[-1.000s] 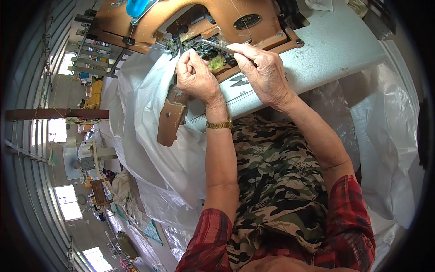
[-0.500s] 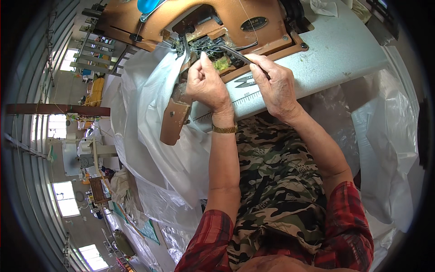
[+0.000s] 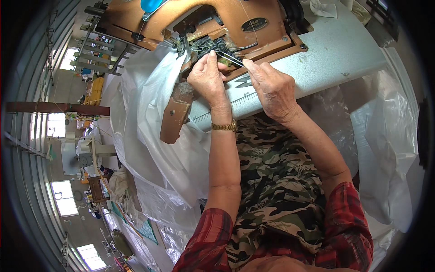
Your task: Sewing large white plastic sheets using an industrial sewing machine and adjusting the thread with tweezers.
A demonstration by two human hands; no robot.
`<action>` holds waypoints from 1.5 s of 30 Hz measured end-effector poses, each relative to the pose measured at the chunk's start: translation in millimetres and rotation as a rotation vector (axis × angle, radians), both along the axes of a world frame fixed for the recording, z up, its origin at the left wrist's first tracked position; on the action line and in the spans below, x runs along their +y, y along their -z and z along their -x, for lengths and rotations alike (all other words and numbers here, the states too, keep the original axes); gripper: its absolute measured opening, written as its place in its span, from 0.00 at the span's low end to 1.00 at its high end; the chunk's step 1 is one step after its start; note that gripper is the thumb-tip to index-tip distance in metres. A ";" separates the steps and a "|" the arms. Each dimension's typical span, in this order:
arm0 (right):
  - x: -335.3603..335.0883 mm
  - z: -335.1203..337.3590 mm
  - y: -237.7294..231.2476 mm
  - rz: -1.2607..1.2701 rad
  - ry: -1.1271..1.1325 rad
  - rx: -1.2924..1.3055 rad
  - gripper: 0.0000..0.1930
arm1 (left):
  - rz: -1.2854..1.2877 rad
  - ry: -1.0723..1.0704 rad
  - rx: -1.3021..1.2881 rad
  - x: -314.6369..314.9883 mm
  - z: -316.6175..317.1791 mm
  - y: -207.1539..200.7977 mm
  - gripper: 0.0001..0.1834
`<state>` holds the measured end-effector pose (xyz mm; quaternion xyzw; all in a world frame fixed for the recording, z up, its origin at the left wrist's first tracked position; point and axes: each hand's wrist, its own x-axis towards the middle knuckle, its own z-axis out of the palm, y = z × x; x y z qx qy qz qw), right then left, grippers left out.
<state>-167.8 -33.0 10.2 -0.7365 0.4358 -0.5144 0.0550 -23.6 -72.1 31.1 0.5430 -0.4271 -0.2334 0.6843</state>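
Observation:
A brown sewing machine (image 3: 269,38) stands at the top, its front opened on dark metal parts (image 3: 204,45) crossed by fine threads, with lint around them. My left hand (image 3: 209,79) is at the opening, thumb and finger pinched together; what is between the tips is too small to make out. My right hand (image 3: 273,86) grips slim metal tweezers (image 3: 233,58), pointed left into the machine beside my left fingertips. Small thread snips (image 3: 244,82) lie on the pale table under my right hand, partly covered by it.
A brown hinged cover (image 3: 174,118) hangs open left of my left wrist. White plastic sheeting (image 3: 154,131) drapes on the left, with more plastic (image 3: 385,131) at the right. The pale table (image 3: 344,59) extends rightward, and a blue object (image 3: 152,4) sits atop the machine.
The tweezers have swung to a flatter angle, and my right hand has turned and dropped slightly. My left hand has shifted a little right, its other fingers loosening.

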 end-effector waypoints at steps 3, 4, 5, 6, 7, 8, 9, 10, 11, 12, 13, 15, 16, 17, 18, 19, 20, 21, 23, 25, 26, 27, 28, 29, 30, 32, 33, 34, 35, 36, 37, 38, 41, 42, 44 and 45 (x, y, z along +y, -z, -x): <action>-2.3 -1.1 6.8 -0.004 -0.002 0.054 0.22 | -0.001 0.005 0.059 -1.0 -3.8 6.6 0.08; -2.1 -0.7 6.9 0.007 -0.003 0.062 0.23 | 0.008 -0.002 0.079 0.2 -3.9 5.4 0.07; -1.9 -0.7 7.2 0.018 -0.005 0.069 0.23 | 0.008 -0.003 0.081 1.1 -3.6 4.6 0.07; -1.8 -1.4 7.8 0.018 -0.006 0.071 0.23 | 0.020 -0.006 0.093 1.7 -3.1 4.2 0.06; -2.4 -2.3 7.9 0.039 0.020 0.095 0.21 | 0.033 -0.009 0.105 2.0 -2.9 3.2 0.06; -2.9 -3.1 7.9 0.060 0.045 0.118 0.20 | 0.034 -0.011 0.108 1.9 -3.6 3.6 0.06; -3.6 -3.6 7.7 0.060 0.044 0.121 0.20 | 0.043 0.006 0.117 1.6 -4.6 4.4 0.06; -5.0 -3.8 7.5 0.079 0.054 0.142 0.20 | 0.053 0.024 0.126 0.9 -4.8 4.5 0.06; -5.9 -4.0 7.4 0.097 0.064 0.162 0.20 | 0.051 0.024 0.130 0.6 -5.4 4.5 0.06; -6.6 -4.7 7.7 0.096 0.065 0.166 0.20 | 0.053 0.035 0.138 0.5 -6.3 4.6 0.06; -8.0 -6.8 7.5 0.105 0.073 0.181 0.20 | 0.057 0.042 0.144 0.0 -7.6 4.0 0.06; -8.9 -8.7 6.7 0.115 0.078 0.197 0.20 | 0.068 0.042 0.149 -0.3 -8.5 5.1 0.06; -9.0 -8.8 6.4 0.113 0.078 0.184 0.19 | 0.077 0.045 0.151 -0.5 -8.6 5.4 0.06; -8.9 -8.8 5.9 0.111 0.076 0.171 0.19 | 0.078 0.043 0.153 -0.8 -9.1 5.5 0.06; -8.4 -8.7 4.9 0.112 0.074 0.173 0.19 | 0.084 0.043 0.172 -1.0 -9.8 5.4 0.06; -7.4 -7.0 4.4 0.072 0.061 0.173 0.19 | 0.088 0.047 0.191 -1.5 -9.3 6.4 0.07; -6.8 -5.7 4.5 0.032 0.048 0.173 0.19 | 0.087 0.048 0.195 -1.9 -9.1 7.3 0.07; -7.6 -4.9 6.0 0.031 0.049 0.176 0.19 | 0.084 0.047 0.205 -2.2 -9.0 8.2 0.06; -10.4 -6.0 6.7 0.124 0.025 0.084 0.17 | 0.087 0.039 0.215 -1.5 -10.1 6.2 0.06; -9.7 -5.1 4.1 0.140 0.034 0.069 0.17 | 0.077 0.048 0.245 -1.5 -9.0 5.9 0.06; -9.6 -4.3 2.3 0.154 0.047 0.051 0.17 | 0.079 0.044 0.248 -1.5 -9.8 6.2 0.06; -10.1 -3.6 0.8 0.156 0.043 0.054 0.17 | 0.084 0.054 0.248 -1.5 -10.5 6.3 0.06; -11.1 -2.4 -0.7 0.179 0.060 0.053 0.16 | 0.089 0.064 0.248 -1.6 -10.8 6.6 0.06; -12.0 -1.3 -2.4 0.202 0.076 0.052 0.16 | 0.090 0.062 0.251 -1.7 -10.9 6.9 0.06; -12.5 0.0 -4.6 0.203 0.074 0.054 0.16 | 0.093 0.067 0.256 -1.8 -11.0 7.2 0.05; -13.1 1.7 -10.3 0.135 0.113 0.089 0.15 | 0.097 0.070 0.261 -1.8 -12.2 7.7 0.05; -13.8 1.6 -13.6 0.136 0.110 0.090 0.15 | 0.098 0.071 0.259 -1.5 -13.0 8.0 0.05; -15.0 1.9 -16.7 0.114 0.133 0.109 0.15 | 0.097 0.075 0.257 -1.8 -12.7 8.3 0.05; -16.4 1.5 -18.3 0.092 0.156 0.128 0.14 | 0.097 0.075 0.259 -2.0 -12.6 8.5 0.05; -18.6 0.6 -18.3 0.092 0.156 0.129 0.14 | 0.094 0.080 0.261 -2.1 -12.4 8.7 0.05; -21.4 -0.4 -18.6 0.102 0.177 0.150 0.15 | 0.092 0.085 0.264 -2.2 -12.3 8.4 0.05; -23.4 -1.5 -18.8 0.112 0.199 0.170 0.15 | 0.092 0.085 0.265 -2.1 -12.2 8.2 0.05; -26.1 -9.2 -17.9 0.133 0.209 0.177 0.15 | 0.088 0.076 0.258 -1.5 -12.8 7.8 0.05; -27.2 -10.1 -18.0 0.133 0.207 0.177 0.15 | 0.091 0.082 0.257 -1.5 -12.8 7.8 0.05; -28.5 -10.8 -19.1 0.159 0.192 0.185 0.14 | 0.093 0.088 0.258 -1.6 -13.1 8.6 0.05; -27.6 -11.3 -20.7 0.159 0.192 0.186 0.14 | 0.093 0.084 0.264 -1.8 -13.4 9.0 0.05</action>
